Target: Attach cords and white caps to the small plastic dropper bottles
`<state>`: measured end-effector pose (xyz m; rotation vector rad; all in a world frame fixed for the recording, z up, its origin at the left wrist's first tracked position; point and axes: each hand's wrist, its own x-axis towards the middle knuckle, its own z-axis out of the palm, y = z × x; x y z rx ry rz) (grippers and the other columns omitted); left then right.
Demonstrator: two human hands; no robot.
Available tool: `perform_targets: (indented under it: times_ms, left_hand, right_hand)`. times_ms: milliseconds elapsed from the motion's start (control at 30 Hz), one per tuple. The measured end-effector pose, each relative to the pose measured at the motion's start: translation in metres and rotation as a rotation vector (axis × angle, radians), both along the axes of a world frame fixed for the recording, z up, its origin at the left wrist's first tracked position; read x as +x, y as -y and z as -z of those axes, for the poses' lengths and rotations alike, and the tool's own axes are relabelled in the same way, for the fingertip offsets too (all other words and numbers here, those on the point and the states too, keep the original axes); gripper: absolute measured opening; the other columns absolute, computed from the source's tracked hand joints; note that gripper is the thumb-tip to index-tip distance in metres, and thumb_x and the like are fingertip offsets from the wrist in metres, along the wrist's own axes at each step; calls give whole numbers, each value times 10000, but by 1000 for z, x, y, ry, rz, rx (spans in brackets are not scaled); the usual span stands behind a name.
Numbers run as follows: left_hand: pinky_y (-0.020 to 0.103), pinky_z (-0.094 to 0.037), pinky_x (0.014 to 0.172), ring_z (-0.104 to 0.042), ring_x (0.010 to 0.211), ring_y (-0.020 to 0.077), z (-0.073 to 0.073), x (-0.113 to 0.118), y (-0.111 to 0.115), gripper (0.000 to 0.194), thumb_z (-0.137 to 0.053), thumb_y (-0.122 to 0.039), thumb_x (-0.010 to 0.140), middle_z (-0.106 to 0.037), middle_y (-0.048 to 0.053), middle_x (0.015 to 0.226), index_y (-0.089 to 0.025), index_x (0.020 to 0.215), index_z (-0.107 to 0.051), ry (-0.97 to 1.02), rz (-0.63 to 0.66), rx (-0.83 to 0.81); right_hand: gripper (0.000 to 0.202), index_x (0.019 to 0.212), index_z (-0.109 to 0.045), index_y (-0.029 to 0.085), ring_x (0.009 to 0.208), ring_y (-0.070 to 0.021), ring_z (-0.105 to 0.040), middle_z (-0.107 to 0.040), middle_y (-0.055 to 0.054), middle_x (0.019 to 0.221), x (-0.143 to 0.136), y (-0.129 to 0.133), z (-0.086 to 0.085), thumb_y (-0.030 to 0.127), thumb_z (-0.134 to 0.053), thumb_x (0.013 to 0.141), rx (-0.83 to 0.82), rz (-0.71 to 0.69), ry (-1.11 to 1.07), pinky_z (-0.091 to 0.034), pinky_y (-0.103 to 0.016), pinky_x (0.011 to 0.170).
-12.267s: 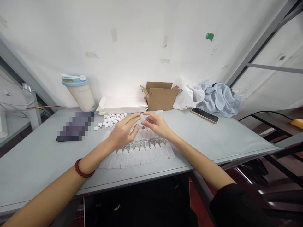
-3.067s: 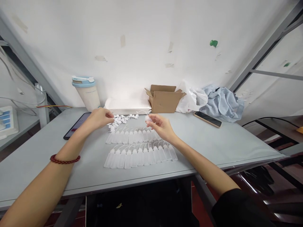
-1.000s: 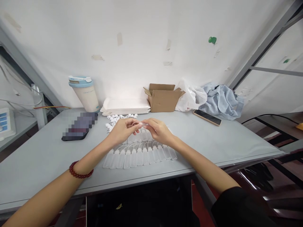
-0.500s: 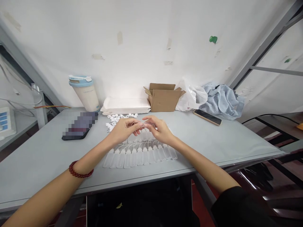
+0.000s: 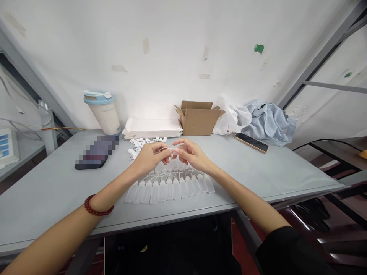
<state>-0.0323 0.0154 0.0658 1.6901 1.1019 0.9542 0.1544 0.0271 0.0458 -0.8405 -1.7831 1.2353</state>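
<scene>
My left hand (image 5: 151, 157) is closed in a pinch on a thin white curved tube (image 5: 164, 148), which loops over its fingers. Against it, fingertip to fingertip, my right hand (image 5: 193, 156) pinches what looks like a small translucent bottle, mostly hidden by the fingers. Below the hands lies a row of translucent bottles (image 5: 172, 190) with white caps and thin curved tubes, side by side near the table's front edge. More bottles (image 5: 174, 165) lie behind that row, partly covered by my hands. Loose white caps (image 5: 140, 143) are heaped beyond my left hand.
Along the wall stand a blue-lidded cup (image 5: 103, 114), a stack of white sheets or trays (image 5: 153, 128), an open cardboard box (image 5: 199, 120), a white plastic bag (image 5: 232, 118) and crumpled blue cloth (image 5: 268, 122). A phone (image 5: 251, 142) lies right, a blurred-out dark object (image 5: 97, 152) left.
My hands stay in nearly the same place, fingertips still together. The right hand's fingers have shifted slightly around the pinched piece; the things on the table have not moved.
</scene>
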Motion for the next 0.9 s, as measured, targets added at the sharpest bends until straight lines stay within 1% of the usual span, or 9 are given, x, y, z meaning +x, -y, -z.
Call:
perform_targets:
  times_ms: [100,200,300,433,533,633,733,800,900]
  left_hand:
    - [275,-513,605,-590,586,132,3,-1,-5,259,-690,-387,762,-627,16,643,-148,670,-656,159,-78,-121]
    - [270,-511,594,-590,597,128,5,-3,-7,271,-737,-398,725,-636,25,682,-140,675,-671,252,-67,-186]
    - [280,-522,635,-591,606,132,3,-2,-4,274,-756,-414,707,-648,20,670,-146,736,-705,200,-41,-109]
    - [309,-539,690,-616,616,152,-4,0,3,284,-749,-426,706,-659,5,652,-163,810,-725,84,-95,38]
    - [317,-549,710,-642,645,166,-5,1,4,281,-742,-432,714,-672,10,676,-170,814,-726,63,-107,62]
    - [329,-558,726,-667,690,182,-1,-1,1,289,-695,-452,763,-699,40,721,-166,797,-722,97,-58,-8]
    - [331,-567,670,-669,672,186,3,-3,-4,363,-659,-498,783,-708,83,764,-140,759,-713,130,26,-138]
    - [326,-560,614,-656,620,182,5,-3,-7,409,-662,-531,771,-696,88,729,-124,745,-704,134,56,-193]
    - [316,-541,566,-634,559,173,6,-3,-8,438,-672,-552,754,-674,74,658,-115,737,-700,143,73,-201]
  right_hand:
    - [299,1050,-573,167,625,-102,-535,-643,-22,824,0,-1,2,367,-629,834,109,106,47,-443,-239,559]
    - [292,1036,-620,146,644,-114,-548,-626,-19,780,1,-2,3,358,-616,835,168,178,50,-460,-254,591]
    - [314,1009,-637,138,565,-99,-523,-618,-2,695,2,-3,2,400,-600,840,145,171,25,-439,-243,553]
    - [350,919,-643,150,487,-83,-475,-583,25,609,3,-3,0,481,-626,808,91,165,-30,-413,-234,501]
    - [362,871,-634,151,465,-78,-459,-550,39,571,2,-2,-1,506,-622,801,73,155,-68,-405,-232,486]
    - [362,902,-632,154,485,-78,-474,-555,39,587,1,-1,-1,503,-621,806,74,136,-69,-409,-229,495]
    - [366,970,-631,160,511,-79,-491,-564,35,621,2,0,-2,490,-623,811,102,135,-56,-414,-228,512]
    - [365,985,-629,161,519,-80,-493,-565,34,630,2,0,-2,484,-619,816,117,140,-44,-417,-231,525]
    - [354,973,-632,153,507,-78,-480,-548,40,613,2,0,-2,475,-602,829,118,137,-21,-415,-234,530]
